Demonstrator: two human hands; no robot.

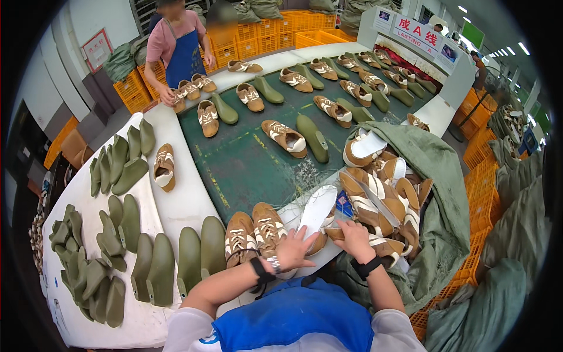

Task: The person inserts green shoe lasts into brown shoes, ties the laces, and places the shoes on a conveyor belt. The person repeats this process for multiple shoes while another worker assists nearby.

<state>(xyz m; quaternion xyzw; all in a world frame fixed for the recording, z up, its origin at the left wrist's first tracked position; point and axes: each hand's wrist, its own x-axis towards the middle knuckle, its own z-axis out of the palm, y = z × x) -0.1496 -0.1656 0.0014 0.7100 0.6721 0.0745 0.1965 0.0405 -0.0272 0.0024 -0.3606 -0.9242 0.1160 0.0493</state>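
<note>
Lasts (160,270) crowd the white table (189,199) at eight o'clock in my view; the heap farthest out looks loose, so a knock from an elbow could send a few over the edge. A lone shoe (165,168) lies at nine, and a co-worker (187,50) stands at eleven. The green belt (234,170) fills the dial toward twelve; should it run, anything pushed onto it could be carried off.

At seven, a laced pair (268,230) sits just beside my left hand (296,249); a careless sideways shove might tip it. That hand's fingers are spread apart near the lower end of a white insole (318,208), which points toward one. I judge that uneven pressure could bend it or make it slip.

Between my hands, at five, is a part-hidden brown shoe (320,242). My right hand (355,239), between four and five, has its fingers closer together, at a brown edge; whether they clamp it I cannot tell.

Toward three, a jumbled shoe pile (366,199) spills from the green sack (437,170). Pulling one out could drag neighbours down, since they lean on each other.
</note>
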